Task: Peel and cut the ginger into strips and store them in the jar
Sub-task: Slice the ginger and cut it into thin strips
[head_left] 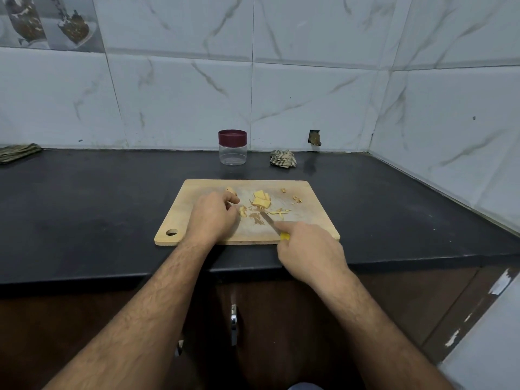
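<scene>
A wooden cutting board (309, 220) lies on the black counter. Flat yellow ginger slices (261, 200) are stacked near its middle, with thin strips (280, 211) just in front of them. My left hand (212, 218) rests on the board with curled fingers holding a small ginger piece (242, 211). My right hand (309, 249) grips a yellow-handled knife (268, 219), index finger along its back, blade tip on the board near that piece. A clear jar (232, 154) with a maroon lid stands shut behind the board.
Peel scraps (297, 199) lie on the board's far right part. A crumpled cloth (283, 158) sits right of the jar, a folded cloth (18, 152) at the far left. Tiled walls close the back and right. Cabinet doors are below the counter edge.
</scene>
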The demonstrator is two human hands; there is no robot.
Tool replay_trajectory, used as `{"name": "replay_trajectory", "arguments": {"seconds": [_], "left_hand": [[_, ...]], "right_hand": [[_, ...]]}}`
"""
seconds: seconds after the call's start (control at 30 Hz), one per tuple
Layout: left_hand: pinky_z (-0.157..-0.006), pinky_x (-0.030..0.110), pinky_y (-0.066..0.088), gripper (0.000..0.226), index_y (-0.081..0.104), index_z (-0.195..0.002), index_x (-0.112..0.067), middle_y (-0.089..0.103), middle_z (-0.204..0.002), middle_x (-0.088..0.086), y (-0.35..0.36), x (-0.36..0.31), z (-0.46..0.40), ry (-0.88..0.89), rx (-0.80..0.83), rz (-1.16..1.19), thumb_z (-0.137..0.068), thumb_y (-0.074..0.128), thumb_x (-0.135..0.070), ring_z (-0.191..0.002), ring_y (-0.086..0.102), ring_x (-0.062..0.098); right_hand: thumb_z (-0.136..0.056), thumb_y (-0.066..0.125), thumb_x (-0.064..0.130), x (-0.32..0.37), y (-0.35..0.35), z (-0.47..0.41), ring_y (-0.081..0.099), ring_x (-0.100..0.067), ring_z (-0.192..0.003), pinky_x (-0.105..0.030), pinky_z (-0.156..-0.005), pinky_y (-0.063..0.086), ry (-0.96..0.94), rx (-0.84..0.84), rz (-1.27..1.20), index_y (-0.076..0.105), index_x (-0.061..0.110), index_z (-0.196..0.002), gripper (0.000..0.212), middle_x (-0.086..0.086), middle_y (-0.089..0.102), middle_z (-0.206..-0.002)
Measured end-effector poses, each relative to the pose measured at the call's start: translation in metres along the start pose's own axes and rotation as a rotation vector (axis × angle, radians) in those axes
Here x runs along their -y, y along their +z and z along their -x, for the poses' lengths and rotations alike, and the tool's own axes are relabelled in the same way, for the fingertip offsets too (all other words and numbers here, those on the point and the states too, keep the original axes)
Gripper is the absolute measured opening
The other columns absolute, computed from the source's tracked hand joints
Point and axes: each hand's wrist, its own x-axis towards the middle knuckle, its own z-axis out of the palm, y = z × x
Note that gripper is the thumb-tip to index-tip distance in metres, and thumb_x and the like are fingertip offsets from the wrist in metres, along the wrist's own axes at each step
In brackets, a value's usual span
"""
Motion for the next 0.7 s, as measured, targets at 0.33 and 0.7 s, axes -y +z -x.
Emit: {"name": "replay_trajectory", "arguments": {"seconds": [0.33, 0.7], "left_hand": [[-0.08, 0.023, 0.042, 0.022, 0.071, -0.112, -0.02, 0.07, -0.103, -0.001, 0.001, 0.0, -0.001, -0.009, -0.006, -0.016, -0.093, 0.062, -0.025, -0.087, 0.054, 0.01], [-0.084, 0.024, 0.043, 0.024, 0.071, -0.114, -0.02, 0.071, -0.111, 0.0, 0.0, -0.001, 0.0, -0.012, -0.008, -0.026, -0.092, 0.061, -0.025, -0.097, 0.06, 0.014]], "right_hand": [[-0.092, 0.041, 0.018, -0.001, -0.008, -0.01, 0.055, -0.023, -0.116, -0.033, -0.082, 0.044, 0.041, -0.024, -0.01, 0.048, 0.036, -0.141, 0.052, 0.003, 0.061, -0.129], [-0.092, 0.043, 0.017, 0.009, 0.002, -0.018, 0.054, -0.024, -0.118, -0.034, -0.081, 0.042, 0.027, -0.007, 0.001, 0.049, 0.035, -0.141, 0.052, 0.001, 0.06, -0.132]]}}
